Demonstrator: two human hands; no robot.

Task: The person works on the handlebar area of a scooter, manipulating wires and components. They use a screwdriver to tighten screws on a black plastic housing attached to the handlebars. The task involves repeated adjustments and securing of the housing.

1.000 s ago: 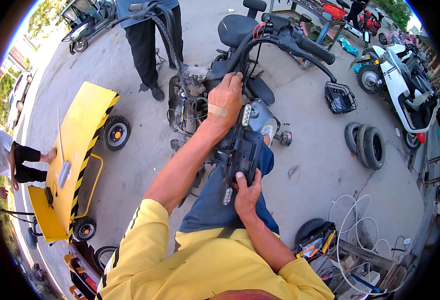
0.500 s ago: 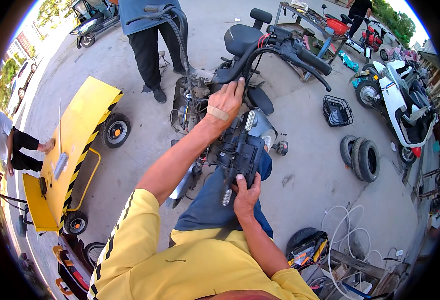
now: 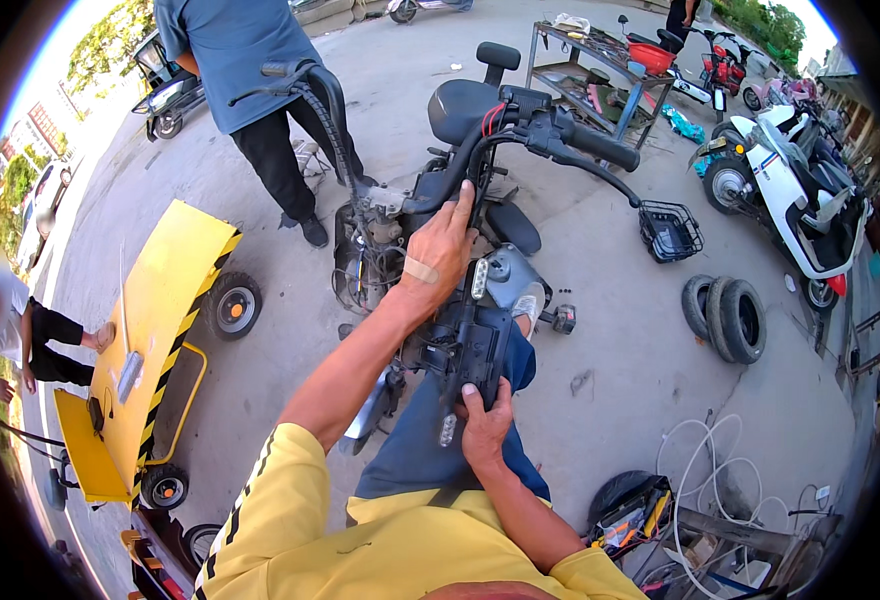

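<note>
In front of me stands a partly stripped electric scooter with black handlebars (image 3: 600, 145) and bare wiring at its front. My left hand (image 3: 438, 252), a plaster on its wrist side, reaches to the black cables (image 3: 472, 165) below the handlebars. Its index finger lies along them, and the other fingers are partly hidden. My right hand (image 3: 487, 428) grips the near end of a black plastic lamp unit (image 3: 484, 350), thumb on top. Narrow clear lamps (image 3: 479, 279) sit at both ends of the unit, which lies over my leg.
A yellow cart (image 3: 165, 300) stands left, with a person seated beside it. Another person in a blue shirt (image 3: 245, 60) stands beyond the scooter. To the right are loose tyres (image 3: 745, 320), a black basket (image 3: 672, 232) and a white scooter (image 3: 780, 190); a pale hose (image 3: 675, 520) lies lower right.
The whole view has shifted, so the handlebars and the standing person appear further left. Both hands keep nearly the same places on the scooter and the lamp unit.
</note>
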